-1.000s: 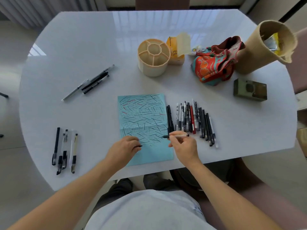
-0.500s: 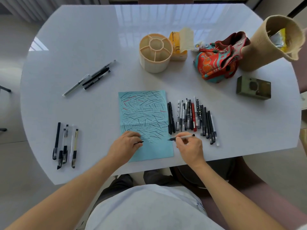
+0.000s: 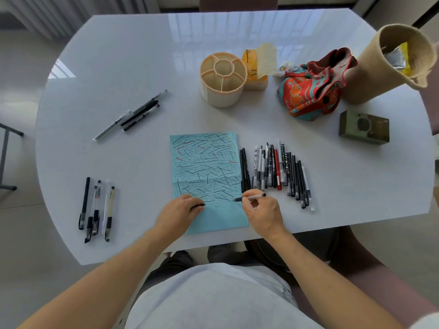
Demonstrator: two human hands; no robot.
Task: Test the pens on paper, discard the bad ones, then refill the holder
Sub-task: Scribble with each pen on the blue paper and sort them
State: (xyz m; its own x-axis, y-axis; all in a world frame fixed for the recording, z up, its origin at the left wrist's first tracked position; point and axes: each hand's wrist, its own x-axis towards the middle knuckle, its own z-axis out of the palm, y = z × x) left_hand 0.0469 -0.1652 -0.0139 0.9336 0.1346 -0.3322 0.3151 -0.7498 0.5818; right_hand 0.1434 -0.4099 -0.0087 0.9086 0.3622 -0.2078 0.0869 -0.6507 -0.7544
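The right hand (image 3: 262, 212) pinches a pen (image 3: 250, 197), its tip touching the blue paper (image 3: 206, 167) near that sheet's right edge. The left hand (image 3: 178, 213) rests curled on the paper's lower left, gripping a small black cap (image 3: 200, 205) at its fingertips. Just beyond the right hand lies a row of pens (image 3: 276, 169); the holder (image 3: 223, 79) stands well beyond both hands. Far left of the left hand lies a smaller group of pens (image 3: 96, 210).
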